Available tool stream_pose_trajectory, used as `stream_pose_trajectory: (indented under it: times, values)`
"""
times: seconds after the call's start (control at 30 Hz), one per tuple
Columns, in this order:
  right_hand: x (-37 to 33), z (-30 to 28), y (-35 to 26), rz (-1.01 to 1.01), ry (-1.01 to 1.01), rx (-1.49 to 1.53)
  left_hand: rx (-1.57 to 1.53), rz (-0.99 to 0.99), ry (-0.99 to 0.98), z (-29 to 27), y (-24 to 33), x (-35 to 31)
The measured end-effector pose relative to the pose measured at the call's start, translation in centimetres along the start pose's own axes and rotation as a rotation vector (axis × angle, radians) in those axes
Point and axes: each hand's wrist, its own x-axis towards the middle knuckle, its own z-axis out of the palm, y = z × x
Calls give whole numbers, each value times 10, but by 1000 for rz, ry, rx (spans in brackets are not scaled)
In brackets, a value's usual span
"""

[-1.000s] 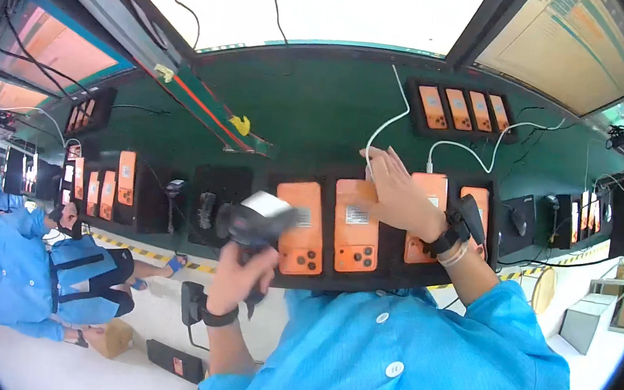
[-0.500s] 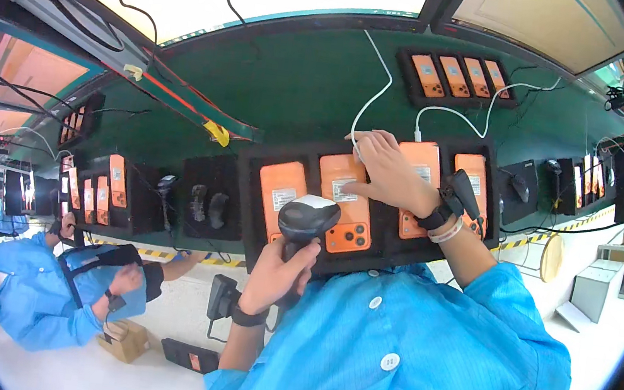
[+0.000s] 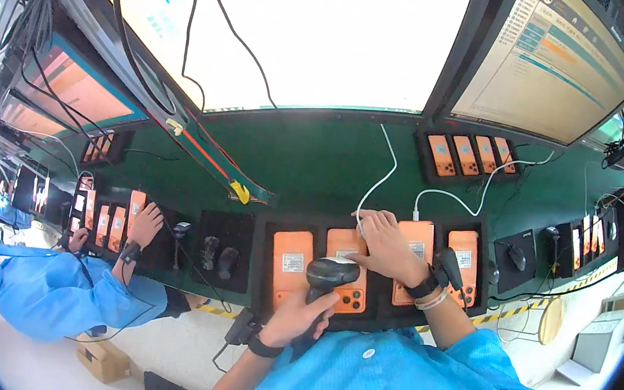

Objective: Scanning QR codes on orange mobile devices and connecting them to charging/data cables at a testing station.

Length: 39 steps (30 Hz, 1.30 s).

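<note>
Here, in the head view, the left hand [image 3: 295,319] sits low in the frame, just left of centre, its fingers wrapped tight around the grip of a dark handheld scanner [image 3: 329,273]. The scanner's head tilts up and right, over the lower edge of the middle orange phone [image 3: 346,265], which lies face down in a black tray [image 3: 267,306] on the green workbench [image 3: 315,172].

The right hand [image 3: 389,248] is a little right of centre, palm down, fingers loosely curled and resting across the top of that middle phone and the next orange phone [image 3: 415,254] to its right. Whether it grips anything I cannot tell; a white cable [image 3: 384,177] runs from just beside its fingertips up the bench. A dark wristband [image 3: 425,285] and pale bands circle the wrist, and a blue sleeve [image 3: 460,385] fills the lower right.

Another orange phone [image 3: 292,259] lies left of the scanner and one more [image 3: 464,257] at the tray's right end. A smaller tray of orange phones [image 3: 471,154] sits in the upper right part of the bench. Bright monitors [image 3: 309,31] span the top of the frame.

At lower left a co-worker in blue [image 3: 58,292] reaches a hand [image 3: 146,223] to a further row of orange phones [image 3: 110,221].
</note>
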Motion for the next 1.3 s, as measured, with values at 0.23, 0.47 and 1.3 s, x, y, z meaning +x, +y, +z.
stream_pose_trajectory:
  times: [0.23,0.47,1.3]
  values:
    - [0,0,2,-43,32,19,130,60,17,6,0,-3]
    - [-2,-1,3,-66,29,13,173,84,47,12,1,-4]
    - [-3,-1,0,-23,22,5,107,36,20,16,5,-7]
